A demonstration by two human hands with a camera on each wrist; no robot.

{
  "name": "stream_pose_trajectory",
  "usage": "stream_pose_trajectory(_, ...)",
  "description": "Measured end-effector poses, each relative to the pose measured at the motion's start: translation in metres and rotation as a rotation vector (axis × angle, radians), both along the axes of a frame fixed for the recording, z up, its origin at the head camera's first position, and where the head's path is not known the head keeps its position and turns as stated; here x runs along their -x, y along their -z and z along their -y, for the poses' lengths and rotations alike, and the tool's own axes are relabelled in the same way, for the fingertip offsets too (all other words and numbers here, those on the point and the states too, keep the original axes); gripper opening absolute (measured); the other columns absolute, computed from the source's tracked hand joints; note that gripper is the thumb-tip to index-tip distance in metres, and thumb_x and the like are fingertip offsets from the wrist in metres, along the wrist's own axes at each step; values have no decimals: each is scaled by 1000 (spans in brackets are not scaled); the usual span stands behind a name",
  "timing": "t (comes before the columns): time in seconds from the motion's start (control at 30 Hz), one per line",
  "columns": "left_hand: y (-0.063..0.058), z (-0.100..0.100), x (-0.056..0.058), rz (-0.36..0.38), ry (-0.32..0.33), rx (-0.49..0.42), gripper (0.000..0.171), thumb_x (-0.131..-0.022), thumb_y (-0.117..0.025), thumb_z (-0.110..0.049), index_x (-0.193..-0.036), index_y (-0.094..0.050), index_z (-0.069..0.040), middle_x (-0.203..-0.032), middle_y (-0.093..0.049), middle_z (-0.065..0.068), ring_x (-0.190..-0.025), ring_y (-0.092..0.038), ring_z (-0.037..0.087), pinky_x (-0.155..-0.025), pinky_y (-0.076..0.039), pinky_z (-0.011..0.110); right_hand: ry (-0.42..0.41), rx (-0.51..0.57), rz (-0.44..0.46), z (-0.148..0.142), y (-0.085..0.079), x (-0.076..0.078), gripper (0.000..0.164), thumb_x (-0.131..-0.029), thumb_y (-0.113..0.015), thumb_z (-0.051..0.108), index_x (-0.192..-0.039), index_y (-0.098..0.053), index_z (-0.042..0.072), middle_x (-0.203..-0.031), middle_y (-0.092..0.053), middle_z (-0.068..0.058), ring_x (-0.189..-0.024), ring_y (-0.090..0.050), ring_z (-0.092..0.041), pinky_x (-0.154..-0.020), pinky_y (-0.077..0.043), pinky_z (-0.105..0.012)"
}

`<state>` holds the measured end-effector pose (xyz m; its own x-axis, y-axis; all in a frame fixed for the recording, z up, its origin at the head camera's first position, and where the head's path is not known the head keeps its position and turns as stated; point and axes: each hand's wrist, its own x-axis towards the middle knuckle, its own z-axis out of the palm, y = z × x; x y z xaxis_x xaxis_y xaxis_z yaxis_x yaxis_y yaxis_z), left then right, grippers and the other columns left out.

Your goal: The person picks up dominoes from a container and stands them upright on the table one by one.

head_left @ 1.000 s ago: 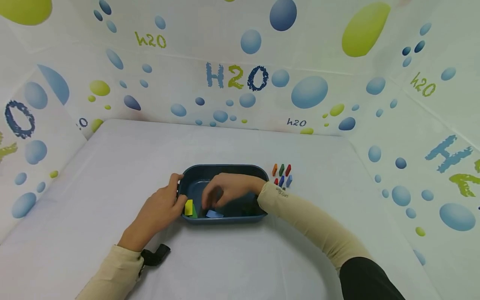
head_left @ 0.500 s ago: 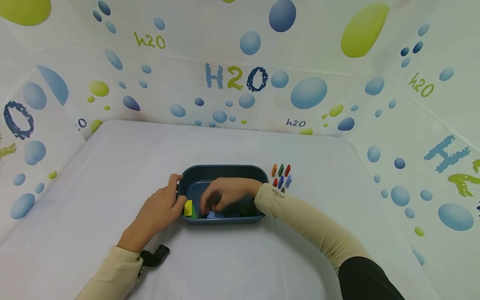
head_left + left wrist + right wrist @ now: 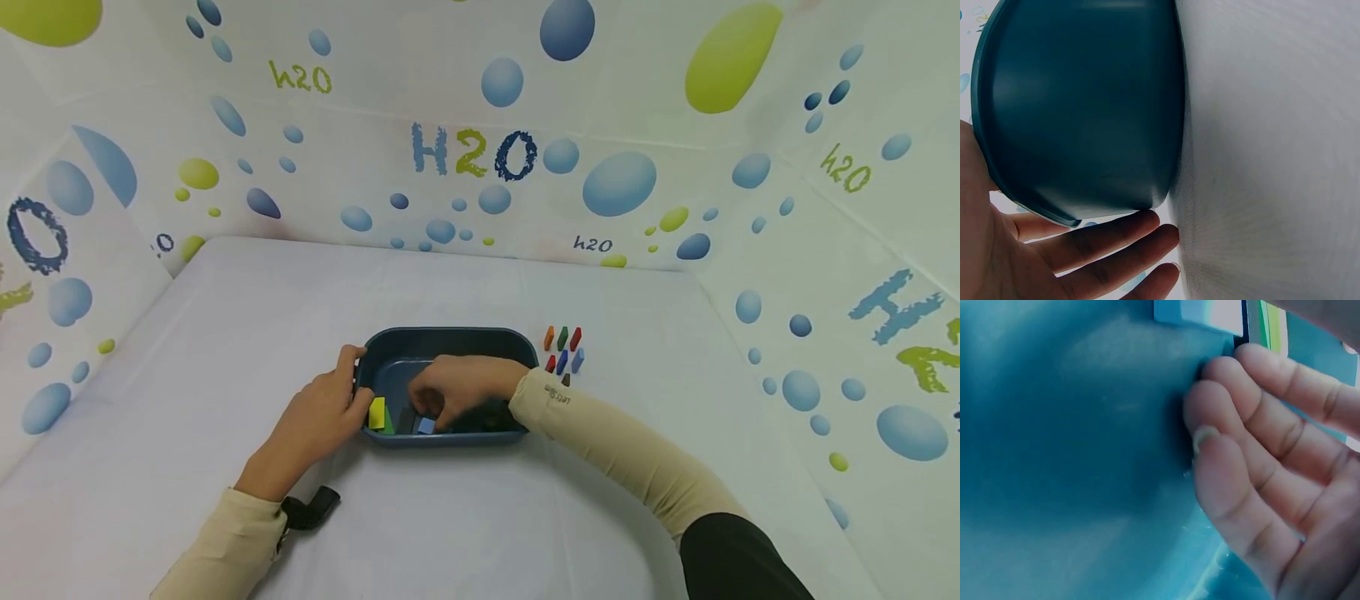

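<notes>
A dark blue-green plastic tub (image 3: 450,442) stands on the white cloth. My left hand (image 3: 322,417) grips its left end, thumb and index finger at the rim. In the left wrist view, other fingers (image 3: 1104,244) lie along the outside wall. My right hand (image 3: 465,387) reaches down inside the tub, fingertips and thumb right at a small light-blue block (image 3: 426,426). In the right wrist view, the curled fingers (image 3: 1219,469) are close over the tub's floor. Left of that block are a dark block (image 3: 406,421), a green block (image 3: 387,421) and a yellow block (image 3: 377,413).
Right of the tub, several small coloured blocks stand in rows, among them orange (image 3: 549,337), green (image 3: 562,338) and red (image 3: 576,338). A black wrist device (image 3: 311,508) sits at the left sleeve. Printed sheets (image 3: 480,200) wall the table's back and sides.
My right fingers first shift slightly left, then back right over the light-blue block, which now shows narrower. A dark block has come into view on its left. My left hand stays put.
</notes>
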<state>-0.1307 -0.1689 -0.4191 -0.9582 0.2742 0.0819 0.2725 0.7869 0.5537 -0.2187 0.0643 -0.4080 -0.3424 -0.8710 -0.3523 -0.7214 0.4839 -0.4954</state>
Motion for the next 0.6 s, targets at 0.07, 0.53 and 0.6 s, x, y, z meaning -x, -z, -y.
stream_pose_trajectory(0.07, 0, 0, 0, 5, -2, 2, 52, -99, -49, -15, -147, -35, -1, -67, -48, 2, -54, -45, 16, -51, -37, 32, 3, -13, -3, 1, -1, -1, 25, -88, -85, 19, -108, -70, 17, -93, -69, 8, -83, -65, -6, -75, -54, -18)
stream_pose_trajectory(0.53, 0, 0, 0, 7, 0, 0, 53, -99, -49, -15, -147, -35, 0, -67, -48, 2, -54, -45, 16, -51, -37, 32, 49, 184, 78, -13, -7, 2, 21, -88, -77, 12, -106, -67, 14, -93, -68, 3, -81, -64, -8, -77, -56, -21)
stream_pose_trajectory(0.6, 0, 0, 0, 10, -3, 0, 53, -99, -49, -15, -147, -35, 0, -67, -48, 3, -54, -45, 16, -51, -37, 32, 61, 228, 84, -18, -9, 3, 20, -88, -76, 12, -104, -65, 15, -93, -67, 3, -81, -64, -8, -77, -56, -22)
